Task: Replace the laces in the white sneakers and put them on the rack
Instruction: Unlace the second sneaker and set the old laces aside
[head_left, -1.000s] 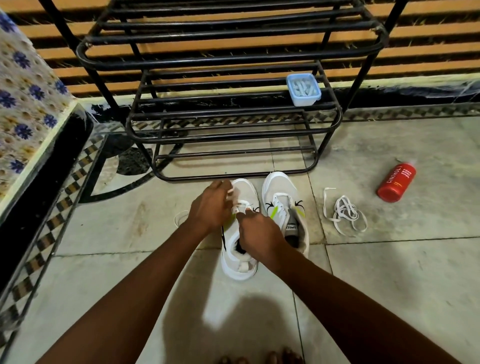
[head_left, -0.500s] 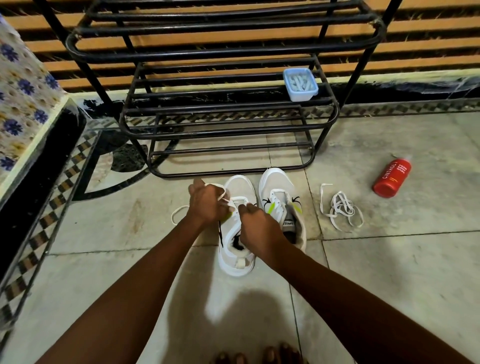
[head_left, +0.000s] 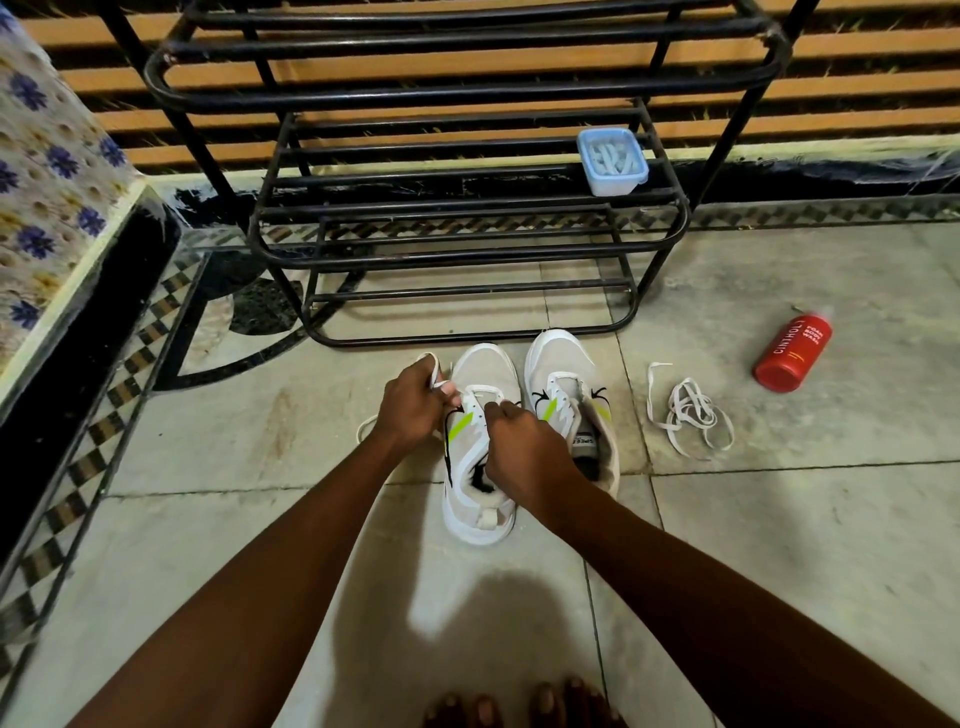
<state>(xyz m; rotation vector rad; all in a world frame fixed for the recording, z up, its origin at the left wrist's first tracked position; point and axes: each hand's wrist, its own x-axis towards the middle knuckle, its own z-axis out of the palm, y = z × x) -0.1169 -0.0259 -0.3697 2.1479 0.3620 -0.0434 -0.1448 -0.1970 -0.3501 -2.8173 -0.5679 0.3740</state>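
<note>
Sneakers: two white sneakers with lime-green flashes, side by side on the tiled floor (head_left: 779, 545) just in front of the rack; the left sneaker (head_left: 480, 452) is under both hands, the right sneaker (head_left: 563, 387) stands just beside it.
Laces: two; one white lace (head_left: 470, 397) runs across the left sneaker's front eyelets and out to the left, one loose lace (head_left: 688, 415) lies in a tangle on the floor right of the pair.
Left hand (head_left: 413, 402): fingers curled round the lace beside the left sneaker's toe.
Right hand (head_left: 522, 449): fingers curled, pinching at the lace over the left sneaker's eyelets.
Shoe rack (head_left: 467, 93): one, black metal, several barred tiers.
Blue plastic tub (head_left: 612, 161): one, on a middle tier at the right.
Red body-wash bottle (head_left: 792, 352): one, lying on the floor, well right of the sneakers.
Feet: toes (head_left: 519, 706) at the bottom edge.
</note>
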